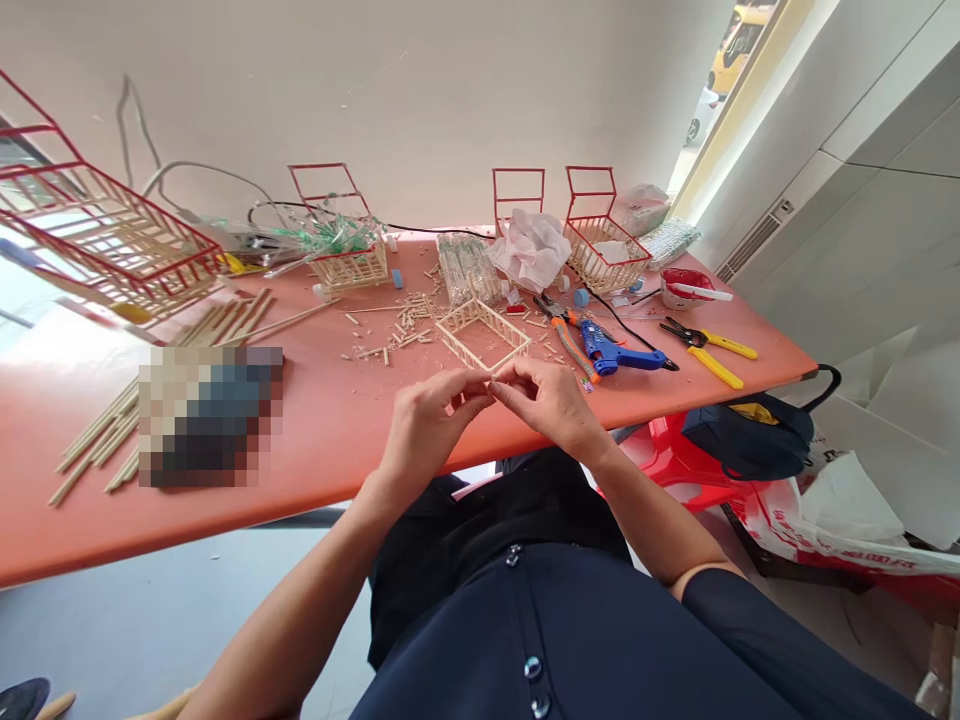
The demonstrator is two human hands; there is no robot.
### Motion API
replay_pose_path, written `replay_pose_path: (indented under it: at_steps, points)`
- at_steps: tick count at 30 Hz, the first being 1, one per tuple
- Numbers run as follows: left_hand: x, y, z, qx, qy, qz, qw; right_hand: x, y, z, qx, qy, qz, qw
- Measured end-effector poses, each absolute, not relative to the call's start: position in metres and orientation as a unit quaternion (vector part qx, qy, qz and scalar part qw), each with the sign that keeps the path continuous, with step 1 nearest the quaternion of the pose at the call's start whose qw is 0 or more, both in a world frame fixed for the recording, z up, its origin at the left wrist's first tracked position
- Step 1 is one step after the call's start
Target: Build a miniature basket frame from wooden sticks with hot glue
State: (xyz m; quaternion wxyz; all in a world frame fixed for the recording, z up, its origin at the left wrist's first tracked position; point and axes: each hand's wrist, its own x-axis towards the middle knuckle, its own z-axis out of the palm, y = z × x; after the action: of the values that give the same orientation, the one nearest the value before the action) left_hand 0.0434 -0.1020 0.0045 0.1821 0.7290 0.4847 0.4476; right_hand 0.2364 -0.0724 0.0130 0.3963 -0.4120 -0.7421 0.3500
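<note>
My left hand (pixel 431 412) and my right hand (pixel 553 402) meet at the table's front edge, fingertips pinched together. Whatever is between the fingers is too small and covered to make out. Just beyond the fingertips lies a small rectangular frame (pixel 504 325) of thin pale wooden sticks. Its nearest corner reaches the fingertips; whether they touch it I cannot tell. A blue glue gun (pixel 619 357) lies right of my right hand, beside orange-handled pliers (pixel 574 345). Short cut stick pieces (pixel 409 322) are scattered behind the hands.
Small stick carts with red handles (pixel 349 265) (pixel 609 262) line the wall; a larger cart (pixel 142 250) stands left. Long sticks (pixel 101 430) lie near a blurred dark object (pixel 217 420). Yellow-handled pliers (pixel 712 350) and a red-stained tub (pixel 686 288) are right.
</note>
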Motion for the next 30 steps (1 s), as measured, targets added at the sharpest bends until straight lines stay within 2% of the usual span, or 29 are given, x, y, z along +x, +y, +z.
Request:
replay_pose_path:
  at_steps: [4,12,16,23,30]
  points:
    - [0.03,-0.104,-0.001,0.713,0.517,0.45,0.149,0.233,-0.08,0.009,-0.392,-0.756,0.336,0.403]
    - [-0.051,-0.033,0.036,0.615,0.705,0.348,0.066,0.238,-0.079,-0.019,-0.388,-0.796,0.264,0.383]
    - [-0.06,-0.018,0.028,0.616,0.725,0.301,0.067,0.238,-0.08,-0.025,-0.371,-0.802,0.254,0.393]
    - [-0.092,-0.011,0.028,0.57,0.756,0.32,0.036,0.24,-0.082,-0.027,-0.357,-0.809,0.25,0.394]
    - [-0.117,0.027,0.026,0.646,0.737,0.191,0.052,0.242,-0.083,-0.026,-0.351,-0.811,0.25,0.395]
